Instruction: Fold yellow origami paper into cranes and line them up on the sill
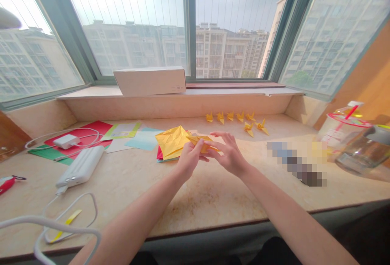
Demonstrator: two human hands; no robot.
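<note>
Above the tabletop, both my hands are at a small piece of folded yellow paper (199, 138). My left hand (190, 159) pinches its near side between thumb and fingers. At the paper's right end is my right hand (230, 155), its thumb and a finger closing on the tip while the upper fingers reach out loosely. Just left of it lies a creased yellow sheet (172, 142), on top of red and blue paper. Several yellow paper cranes (239, 116) stand toward the back right. The hands partly cover the folded piece.
Coloured sheets, a white charger (66, 141) and a white power bank (81, 166) with cables lie at left. On the right are a cup with a red straw (336, 133), a glass container (362, 153) and a pixelated item (294, 163). A white box (150, 81) rests on the sill.
</note>
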